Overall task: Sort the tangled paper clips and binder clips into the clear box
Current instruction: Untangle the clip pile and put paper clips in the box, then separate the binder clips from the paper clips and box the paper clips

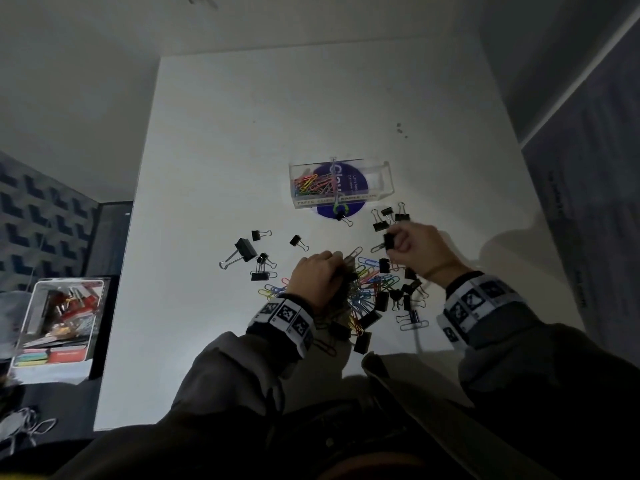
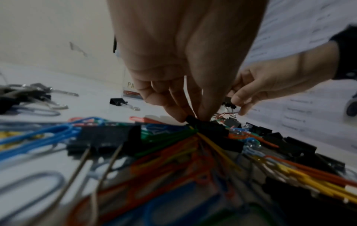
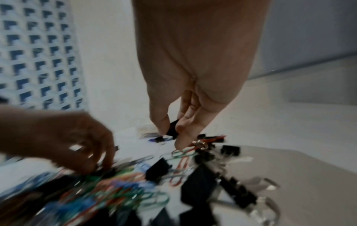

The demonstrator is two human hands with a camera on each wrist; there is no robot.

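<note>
Open tin of mixed stationery (image 1: 57,320) sat far left, off white table (image 1: 242,133). Left hand (image 1: 317,275) pinched into tangled coloured clip pile (image 1: 367,289). Clear two-section box (image 1: 341,183) beyond: coloured paper clips (image 1: 311,185) in left section. Right hand (image 1: 417,244) pinched small black binder clip (image 1: 388,241).

Scattered binder clips (image 1: 388,216) crowd the clear box (image 1: 341,183) front.

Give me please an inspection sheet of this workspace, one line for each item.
Surface: white table, a few dark spots.
Job's things: clear box with coloured paper clips in its left half; tangled pile; loose binder clips around it.
Clutter: blue disc under the box.
Hands: left hand pinches into the pile; right hand pinches a binder clip.
Cables: nothing seen.
Surroundings: stationery tray at left.
</note>
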